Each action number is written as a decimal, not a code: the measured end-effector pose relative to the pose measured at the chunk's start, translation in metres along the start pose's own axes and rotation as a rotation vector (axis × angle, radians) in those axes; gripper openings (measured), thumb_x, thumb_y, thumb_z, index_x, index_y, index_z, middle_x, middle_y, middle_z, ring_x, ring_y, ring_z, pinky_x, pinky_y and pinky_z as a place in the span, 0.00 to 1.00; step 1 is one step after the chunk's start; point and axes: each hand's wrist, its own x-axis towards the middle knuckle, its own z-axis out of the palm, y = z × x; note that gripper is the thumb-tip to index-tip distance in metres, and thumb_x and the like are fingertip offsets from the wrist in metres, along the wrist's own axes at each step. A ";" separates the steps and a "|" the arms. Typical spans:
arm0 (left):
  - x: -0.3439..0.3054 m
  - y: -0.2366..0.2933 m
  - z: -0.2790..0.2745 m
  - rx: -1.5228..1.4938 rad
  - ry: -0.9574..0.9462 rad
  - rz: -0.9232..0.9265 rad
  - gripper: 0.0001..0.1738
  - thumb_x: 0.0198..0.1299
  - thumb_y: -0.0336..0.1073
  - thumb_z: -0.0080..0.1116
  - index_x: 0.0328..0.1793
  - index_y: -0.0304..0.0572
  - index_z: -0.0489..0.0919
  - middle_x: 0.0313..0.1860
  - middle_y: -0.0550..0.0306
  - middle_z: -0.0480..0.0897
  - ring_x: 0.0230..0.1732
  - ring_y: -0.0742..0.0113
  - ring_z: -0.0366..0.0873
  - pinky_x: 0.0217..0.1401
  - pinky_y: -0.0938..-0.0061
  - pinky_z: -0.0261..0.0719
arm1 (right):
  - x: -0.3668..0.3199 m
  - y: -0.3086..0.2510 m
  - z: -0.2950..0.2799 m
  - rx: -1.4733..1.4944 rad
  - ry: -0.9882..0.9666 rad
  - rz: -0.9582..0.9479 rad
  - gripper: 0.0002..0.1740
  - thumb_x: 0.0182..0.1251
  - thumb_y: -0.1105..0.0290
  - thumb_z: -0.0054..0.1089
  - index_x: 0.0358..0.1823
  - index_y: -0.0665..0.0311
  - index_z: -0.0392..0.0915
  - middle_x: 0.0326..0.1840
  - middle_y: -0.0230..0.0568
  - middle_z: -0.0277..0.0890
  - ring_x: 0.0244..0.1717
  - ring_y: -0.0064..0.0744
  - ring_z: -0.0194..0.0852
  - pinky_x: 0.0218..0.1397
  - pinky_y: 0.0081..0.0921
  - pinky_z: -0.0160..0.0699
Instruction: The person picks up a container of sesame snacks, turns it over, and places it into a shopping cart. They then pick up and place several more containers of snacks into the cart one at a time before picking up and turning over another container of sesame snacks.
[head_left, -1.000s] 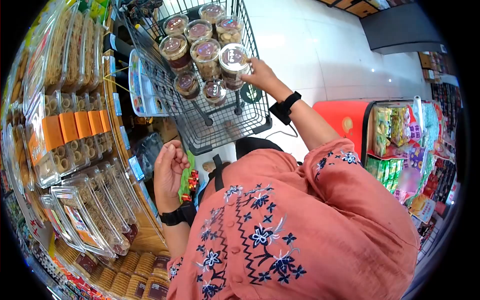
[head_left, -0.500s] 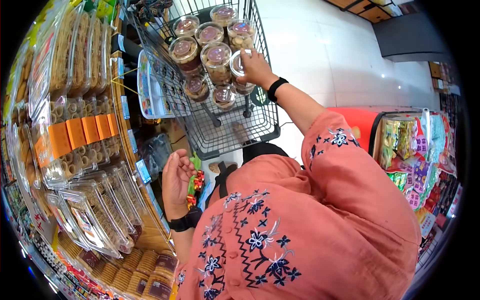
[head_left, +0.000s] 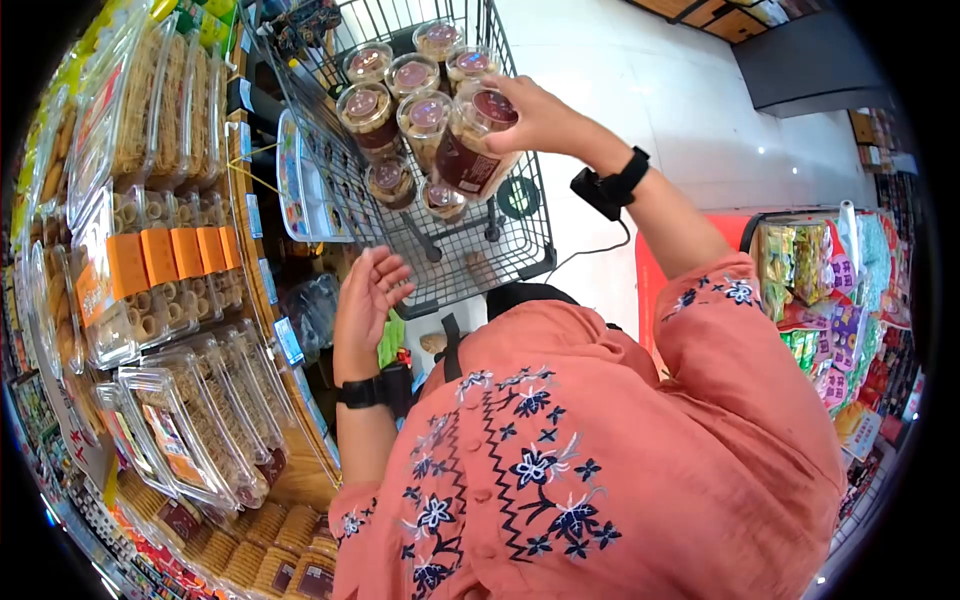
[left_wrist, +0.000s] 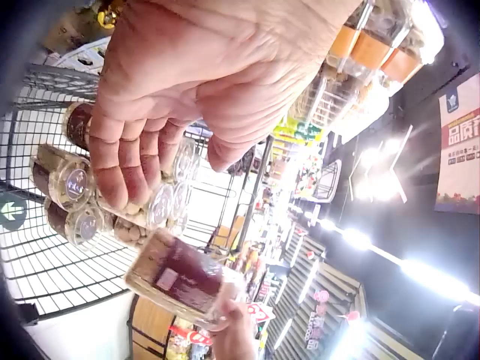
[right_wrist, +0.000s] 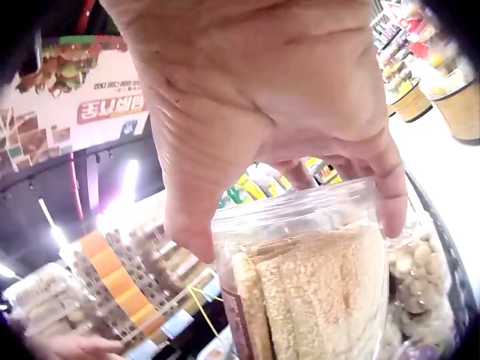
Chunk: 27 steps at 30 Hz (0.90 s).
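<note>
My right hand [head_left: 550,122] grips a clear plastic jar [head_left: 468,160] by its lid end, thumb and fingers spread around the rim. Flat, pale seeded biscuits [right_wrist: 315,292] show through its wall, and a dark maroon label [left_wrist: 187,274] wraps it. The jar is tilted above the shopping cart [head_left: 455,292], overlapping other lidded jars [head_left: 366,118] standing there. Holding nothing, my left hand [head_left: 367,305] is beside the cart's near left corner, palm up with loosely bent fingers. In the left wrist view, the left hand [left_wrist: 202,82] is in front of the jars.
Shelves on the left carry clear packs of rolled biscuits [head_left: 165,320] with orange bands [head_left: 168,260] and stacked round biscuits [head_left: 265,530]. A red display stand [head_left: 655,290] with bagged snacks [head_left: 800,270] is at the right. Pale floor tiles [head_left: 620,110] lie beyond the cart.
My right hand has lifted the jar from among the others in the cart and tilted it, bringing its labelled side into sight. The left hand has risen slightly towards the cart.
</note>
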 end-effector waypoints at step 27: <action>-0.151 0.080 0.067 -0.337 -0.153 0.633 0.41 0.74 0.71 0.34 0.79 0.50 0.66 0.71 0.53 0.76 0.67 0.51 0.79 0.63 0.43 0.81 | 0.016 -0.246 -0.018 0.370 -0.227 -0.526 0.47 0.67 0.36 0.63 0.76 0.63 0.68 0.65 0.47 0.78 0.69 0.39 0.74 0.73 0.33 0.69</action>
